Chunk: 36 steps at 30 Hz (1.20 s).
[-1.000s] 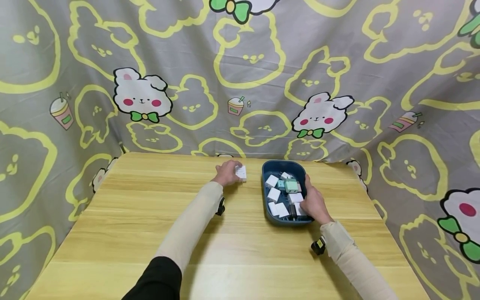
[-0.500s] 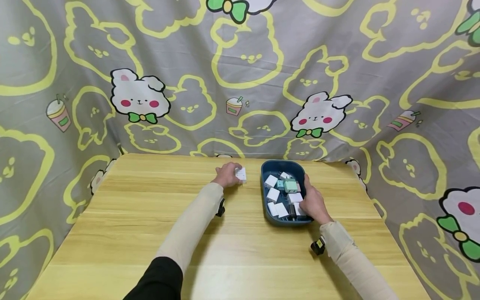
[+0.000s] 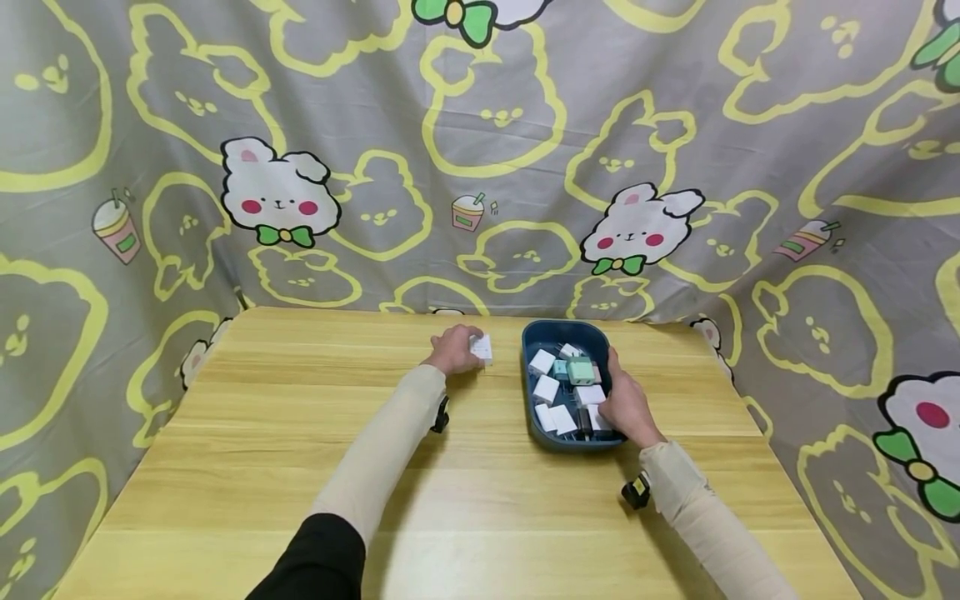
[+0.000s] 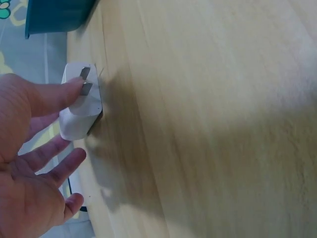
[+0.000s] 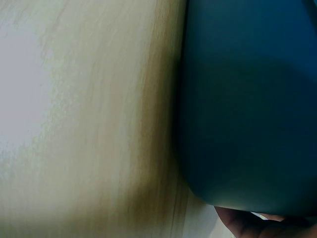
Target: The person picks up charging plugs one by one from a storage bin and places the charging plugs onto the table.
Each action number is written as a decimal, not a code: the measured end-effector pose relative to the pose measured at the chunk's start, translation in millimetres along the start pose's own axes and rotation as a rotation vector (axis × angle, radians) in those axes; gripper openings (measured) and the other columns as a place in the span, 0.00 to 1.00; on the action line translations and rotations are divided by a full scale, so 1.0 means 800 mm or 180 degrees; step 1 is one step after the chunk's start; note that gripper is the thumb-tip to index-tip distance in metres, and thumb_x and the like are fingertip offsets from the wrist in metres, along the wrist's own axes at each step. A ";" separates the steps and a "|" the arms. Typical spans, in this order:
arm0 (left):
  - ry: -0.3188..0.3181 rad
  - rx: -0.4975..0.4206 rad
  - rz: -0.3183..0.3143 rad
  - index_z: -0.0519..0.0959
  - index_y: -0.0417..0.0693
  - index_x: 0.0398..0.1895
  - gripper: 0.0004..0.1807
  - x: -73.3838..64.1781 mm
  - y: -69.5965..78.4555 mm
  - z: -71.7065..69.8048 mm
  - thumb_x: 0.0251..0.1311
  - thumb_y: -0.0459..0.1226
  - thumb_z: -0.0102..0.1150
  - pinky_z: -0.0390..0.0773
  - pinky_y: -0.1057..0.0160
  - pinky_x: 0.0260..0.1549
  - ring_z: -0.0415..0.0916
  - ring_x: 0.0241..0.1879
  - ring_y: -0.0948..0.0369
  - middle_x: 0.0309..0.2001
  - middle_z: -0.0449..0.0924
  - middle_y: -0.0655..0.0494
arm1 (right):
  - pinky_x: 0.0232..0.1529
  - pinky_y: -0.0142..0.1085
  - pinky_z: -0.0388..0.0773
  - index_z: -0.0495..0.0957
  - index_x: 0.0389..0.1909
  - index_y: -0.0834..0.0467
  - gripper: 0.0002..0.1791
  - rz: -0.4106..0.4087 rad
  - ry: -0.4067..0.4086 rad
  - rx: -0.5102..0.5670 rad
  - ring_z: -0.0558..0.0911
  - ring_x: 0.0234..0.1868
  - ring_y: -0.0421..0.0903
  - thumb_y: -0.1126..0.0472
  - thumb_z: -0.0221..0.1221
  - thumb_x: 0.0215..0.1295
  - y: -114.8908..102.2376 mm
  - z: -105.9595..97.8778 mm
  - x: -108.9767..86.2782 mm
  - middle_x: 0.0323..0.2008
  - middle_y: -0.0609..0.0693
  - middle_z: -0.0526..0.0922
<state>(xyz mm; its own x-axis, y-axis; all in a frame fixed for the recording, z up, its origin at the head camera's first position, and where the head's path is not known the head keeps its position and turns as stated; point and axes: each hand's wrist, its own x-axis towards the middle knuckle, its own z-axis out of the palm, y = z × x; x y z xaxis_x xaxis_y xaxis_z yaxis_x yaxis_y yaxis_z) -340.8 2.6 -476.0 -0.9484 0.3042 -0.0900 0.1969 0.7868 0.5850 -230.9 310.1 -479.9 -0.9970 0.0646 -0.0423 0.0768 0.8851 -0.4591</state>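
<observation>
My left hand (image 3: 455, 349) pinches a white charger plug (image 3: 483, 349) at the back middle of the table. In the left wrist view the charger's two metal prongs face the camera, with my thumb (image 4: 52, 96) beside them and a finger behind. The other fingers are spread apart from it. To the right stands a dark blue bin (image 3: 531, 333) holding several white chargers (image 3: 547, 390), a mint green charger (image 3: 581, 371) and a dark one. My right hand (image 3: 630, 404) grips the bin's right wall, thumb inside. The right wrist view shows mostly the bin's outer wall (image 5: 247, 124).
The wooden table (image 3: 465, 517) carries the bin and the charger. A grey patterned curtain (image 3: 405, 100) hangs behind the table and along both sides. Each wrist wears a small black camera (image 3: 636, 492).
Both hands, the charger and the bin stay where they were. Only the head view has shifted very slightly.
</observation>
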 end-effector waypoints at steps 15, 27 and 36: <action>0.0343 -0.0023 0.0121 0.69 0.47 0.72 0.34 -0.001 0.008 -0.016 0.63 0.42 0.62 0.58 0.39 0.67 0.56 0.75 0.42 0.72 0.69 0.43 | 0.49 0.53 0.79 0.38 0.81 0.65 0.58 -0.0018 0.0011 -0.0047 0.79 0.44 0.59 0.78 0.60 0.51 0.003 0.000 0.001 0.67 0.75 0.70; 0.0389 0.0182 0.0982 0.72 0.47 0.69 0.28 -0.012 0.080 -0.014 0.66 0.40 0.61 0.62 0.42 0.70 0.65 0.70 0.46 0.69 0.72 0.45 | 0.48 0.55 0.79 0.41 0.80 0.68 0.58 -0.0109 0.0113 -0.0104 0.81 0.47 0.63 0.77 0.61 0.46 0.007 0.001 -0.001 0.62 0.76 0.74; -0.0011 0.0482 0.1406 0.73 0.50 0.68 0.24 -0.032 0.135 -0.001 0.70 0.40 0.57 0.67 0.53 0.71 0.67 0.70 0.53 0.69 0.72 0.51 | 0.46 0.53 0.78 0.40 0.80 0.67 0.58 -0.0077 0.0066 -0.0079 0.79 0.41 0.59 0.77 0.60 0.47 0.003 0.000 -0.001 0.62 0.76 0.74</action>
<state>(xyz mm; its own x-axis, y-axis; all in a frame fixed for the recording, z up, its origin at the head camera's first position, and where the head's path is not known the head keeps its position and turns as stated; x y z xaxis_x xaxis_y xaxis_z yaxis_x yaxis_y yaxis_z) -295.8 79.1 -409.9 -0.7648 0.6292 0.1384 0.6159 0.6511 0.4436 -229.8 311.9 -480.9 -0.9985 0.0525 -0.0129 0.0528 0.8976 -0.4377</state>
